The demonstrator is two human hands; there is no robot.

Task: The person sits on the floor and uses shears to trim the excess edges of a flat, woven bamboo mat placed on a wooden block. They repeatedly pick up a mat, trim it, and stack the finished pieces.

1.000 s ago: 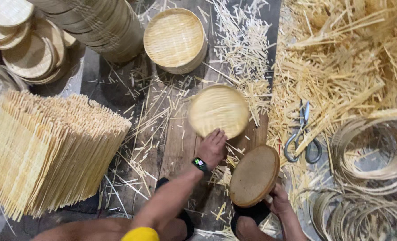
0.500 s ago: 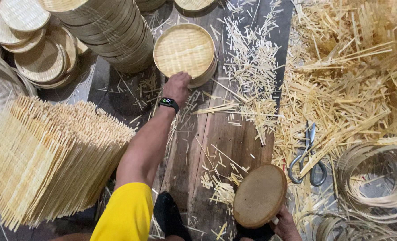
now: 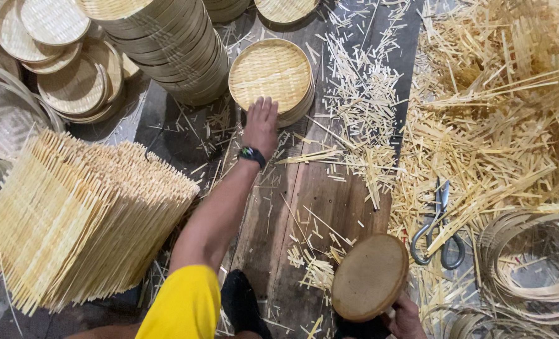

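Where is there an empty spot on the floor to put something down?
The barest patch is the wooden plank between the left hand and the round brown disc; only a few slivers lie there. Right of it, bamboo strips and scissors crowd everything.

Left hand (image 3: 262, 122) at near rim of round woven tray (image 3: 271, 75); tall stack of bamboo rings (image 3: 179, 50) just left of it, blocks leftward pass. Plank floor (image 3: 329, 201) between arm and right straw heap (image 3: 493, 125) mostly open, only scattered splinters. Stack of slat mats (image 3: 78, 213) fills near left. Scissors (image 3: 439, 229) and coiled strips (image 3: 530, 263) crowd near right, beside round wooden disc (image 3: 370, 276) in right hand (image 3: 406, 317).
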